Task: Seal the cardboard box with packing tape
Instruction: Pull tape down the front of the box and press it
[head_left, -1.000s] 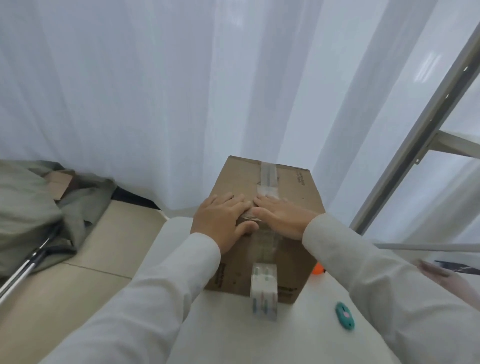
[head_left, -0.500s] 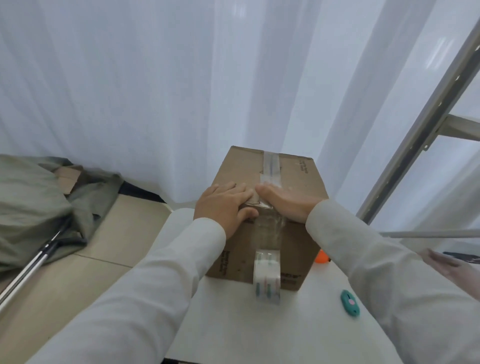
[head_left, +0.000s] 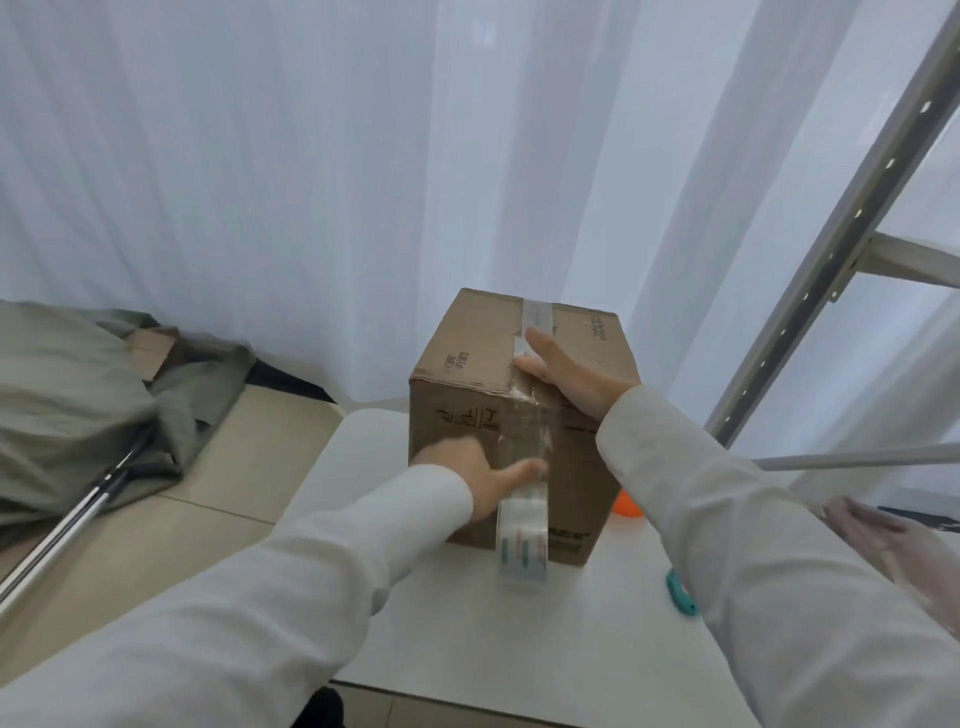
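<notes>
The cardboard box (head_left: 519, 415) is standing upright near the far edge of a white table (head_left: 545, 639), with the table's left edge running close to the box's near left corner. A strip of clear packing tape (head_left: 535, 415) is running along the top seam and down the near face. The tape roll (head_left: 523, 535) is hanging at the bottom of that strip, against the near face, just above the tabletop.

The right hand (head_left: 566, 374) is lying flat and open on the top of the box, fingers spread over the tape near the near top edge. The left hand (head_left: 478, 467) is blurred; it is pressing against the near face beside the tape, thumb reaching toward the roll, and whether it is gripping anything cannot be told.

Open tabletop is lying near and to the right of the box, where a teal cutter (head_left: 680, 592) is sitting, partly hidden by the right sleeve. An orange object (head_left: 626, 504) is peeking out behind the box's right side, mostly hidden. White curtains (head_left: 311, 182) are closing off the far side. A metal shelf frame (head_left: 831, 260) is rising at the right, cut off by the picture's edge.
</notes>
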